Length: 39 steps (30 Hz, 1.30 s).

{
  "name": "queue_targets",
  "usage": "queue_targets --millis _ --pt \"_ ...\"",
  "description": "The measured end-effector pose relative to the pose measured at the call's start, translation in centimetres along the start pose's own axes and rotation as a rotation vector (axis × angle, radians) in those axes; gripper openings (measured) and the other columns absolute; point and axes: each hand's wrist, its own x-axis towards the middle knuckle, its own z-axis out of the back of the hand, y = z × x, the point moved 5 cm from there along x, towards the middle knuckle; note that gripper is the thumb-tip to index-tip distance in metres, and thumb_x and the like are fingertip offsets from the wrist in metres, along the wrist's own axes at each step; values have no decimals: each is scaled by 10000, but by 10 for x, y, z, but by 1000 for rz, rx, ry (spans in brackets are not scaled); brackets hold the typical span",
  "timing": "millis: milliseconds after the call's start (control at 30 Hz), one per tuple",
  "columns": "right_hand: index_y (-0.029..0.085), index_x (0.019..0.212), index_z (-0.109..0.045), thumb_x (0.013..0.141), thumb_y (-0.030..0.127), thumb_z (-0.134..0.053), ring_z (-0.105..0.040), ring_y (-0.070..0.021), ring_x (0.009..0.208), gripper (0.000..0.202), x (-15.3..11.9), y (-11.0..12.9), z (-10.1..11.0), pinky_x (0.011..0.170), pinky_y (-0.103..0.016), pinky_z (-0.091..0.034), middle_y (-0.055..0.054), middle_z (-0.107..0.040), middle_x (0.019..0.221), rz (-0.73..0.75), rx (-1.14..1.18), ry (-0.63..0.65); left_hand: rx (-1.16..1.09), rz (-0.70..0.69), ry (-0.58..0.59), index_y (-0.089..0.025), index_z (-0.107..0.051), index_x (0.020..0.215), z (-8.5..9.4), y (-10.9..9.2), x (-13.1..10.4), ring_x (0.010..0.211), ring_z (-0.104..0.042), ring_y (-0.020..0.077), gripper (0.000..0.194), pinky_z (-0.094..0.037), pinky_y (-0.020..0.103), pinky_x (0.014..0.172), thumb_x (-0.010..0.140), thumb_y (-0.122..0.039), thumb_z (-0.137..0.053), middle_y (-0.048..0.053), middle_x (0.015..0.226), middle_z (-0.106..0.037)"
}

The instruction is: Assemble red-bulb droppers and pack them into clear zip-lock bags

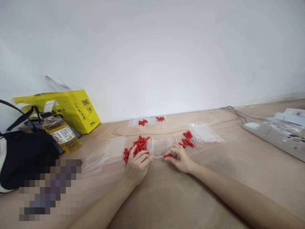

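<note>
A thin clear tube [158, 157] runs level between my two hands. My left hand [138, 163] pinches its left end. My right hand [178, 158] is closed on a red rubber bulb [168, 156] at the tube's right end. Behind my hands lies a row of clear tubes [162, 144] side by side. A pile of red bulbs [141, 143] sits at the left of the row, partly hidden by my left hand. Right of the row are several red-bulbed pieces [187, 139], with thin clear stems beside them.
Clear plastic bags lie left [111, 151] and right [206, 132]. A bag with red bulbs [147, 121] lies by the wall. At left are a yellow bag [71, 108], an oil bottle [63, 133] and a black bag [26, 156]; at right, a power strip [269, 135] with cables.
</note>
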Motion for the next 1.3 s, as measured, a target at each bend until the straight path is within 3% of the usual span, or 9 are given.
queue_targets --millis 500,800,1300 --pt "209 687 -655 708 235 -623 -549 -149 713 46 -2 1 0 746 -339 -398 -18 -607 701 27 81 3 22 -51 47 -208 -623 788 -6 -4 -2 660 -567 112 224 -311 403 928 825 -132 -416 -20 606 -605" --pt "216 679 -658 713 226 -623 -544 -143 696 50 -3 8 0 740 -331 -405 -12 -607 666 65 71 8 30 -33 71 -212 -623 777 -6 -5 -3 615 -548 108 228 -266 443 969 835 -163 -407 -27 581 -592" --pt "205 657 -645 699 223 -633 -531 -148 693 48 -2 12 -3 771 -365 -363 -9 -587 651 103 -15 -16 -48 22 24 -214 -623 759 -4 -9 -3 587 -573 104 224 -246 458 970 825 -156 -416 -35 592 -632"
